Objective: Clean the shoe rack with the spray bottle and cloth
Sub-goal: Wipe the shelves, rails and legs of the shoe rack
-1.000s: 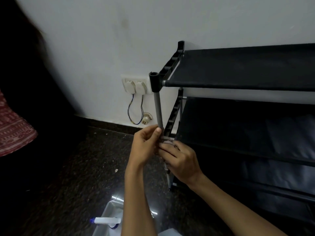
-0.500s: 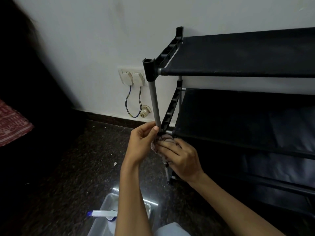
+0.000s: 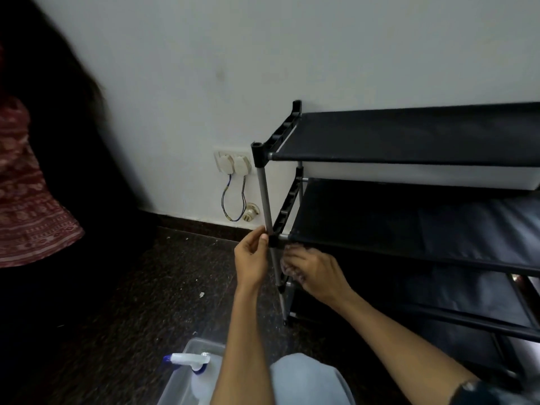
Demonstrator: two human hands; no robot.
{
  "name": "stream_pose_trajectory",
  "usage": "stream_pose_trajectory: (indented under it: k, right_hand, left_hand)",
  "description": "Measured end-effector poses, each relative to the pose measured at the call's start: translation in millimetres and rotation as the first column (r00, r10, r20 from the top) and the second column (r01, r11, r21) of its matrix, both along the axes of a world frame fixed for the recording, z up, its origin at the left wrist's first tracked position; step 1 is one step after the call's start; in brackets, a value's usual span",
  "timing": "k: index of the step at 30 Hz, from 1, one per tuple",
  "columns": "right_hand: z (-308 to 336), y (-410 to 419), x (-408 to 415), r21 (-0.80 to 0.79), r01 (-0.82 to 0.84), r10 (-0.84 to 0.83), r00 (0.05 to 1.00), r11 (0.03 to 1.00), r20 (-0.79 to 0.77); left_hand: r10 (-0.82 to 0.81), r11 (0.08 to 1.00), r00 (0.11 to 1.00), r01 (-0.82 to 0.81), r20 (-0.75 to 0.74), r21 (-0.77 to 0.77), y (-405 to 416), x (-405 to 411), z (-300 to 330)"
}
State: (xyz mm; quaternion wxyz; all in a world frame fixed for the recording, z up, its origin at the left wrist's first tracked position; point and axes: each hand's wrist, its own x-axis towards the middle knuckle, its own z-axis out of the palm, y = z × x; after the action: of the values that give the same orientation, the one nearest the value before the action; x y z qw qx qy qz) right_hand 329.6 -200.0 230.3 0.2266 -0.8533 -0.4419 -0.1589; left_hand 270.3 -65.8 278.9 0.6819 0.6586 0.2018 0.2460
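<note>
The black shoe rack [image 3: 409, 135] with fabric shelves stands against the white wall on the right. Its front-left grey post [image 3: 265, 197] runs down to a black joint. My left hand [image 3: 252, 260] pinches that post just above the joint. My right hand [image 3: 314, 273] grips a crumpled patterned cloth [image 3: 287, 270] and holds it against the post below the second shelf. The spray bottle [image 3: 193, 368], white with a blue nozzle, stands in a clear plastic tub [image 3: 178, 384] on the floor beside my left forearm.
A double wall socket [image 3: 233, 163] with loose hanging wires sits left of the rack, low on the wall. Dark speckled stone floor spreads to the left. Patterned red fabric [image 3: 26, 206] shows at the left edge. My knee in grey cloth [image 3: 304, 378] is at the bottom.
The view tilted up, so the rack sits lower in frame. My right hand slid the cloth down the post from the joint to below the second shelf; my left hand stayed at the joint.
</note>
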Motion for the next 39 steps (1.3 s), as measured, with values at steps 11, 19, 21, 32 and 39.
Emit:
stream_pose_trajectory:
  k: [11,19,21,32,39]
  right_hand:
    - [-41.8,-4.5,-51.5,0.003,-0.043,0.043,0.999,0.999,-0.01]
    - [-101.8,49.7,-6.6,0.329,0.058,-0.164,0.938,0.942,0.306]
    - [-142.9,51.1,-14.2,0.266,0.085,-0.165,0.94,0.96,0.297]
    - [-217.3,32.8,-18.7,0.383,0.03,-0.1,0.981,0.923,0.165]
    - [-211.3,57.3,9.8,0.448,-0.071,-0.102,0.931,0.891,0.351]
  left_hand:
    - [-0.141,0.973,0.974,0.169,-0.176,0.157,28.1,-60.4,-48.4]
    - [-0.353,0.924,0.935,0.354,-0.038,0.144,39.0,5.1,-90.4]
    - [-0.387,0.912,0.922,0.381,0.009,0.151,36.5,12.5,-101.7]
    - [-0.477,0.879,0.877,0.472,0.064,0.072,57.0,35.6,-127.4]
    - [-0.486,0.873,0.868,0.487,0.104,0.014,55.0,38.1,-142.3]
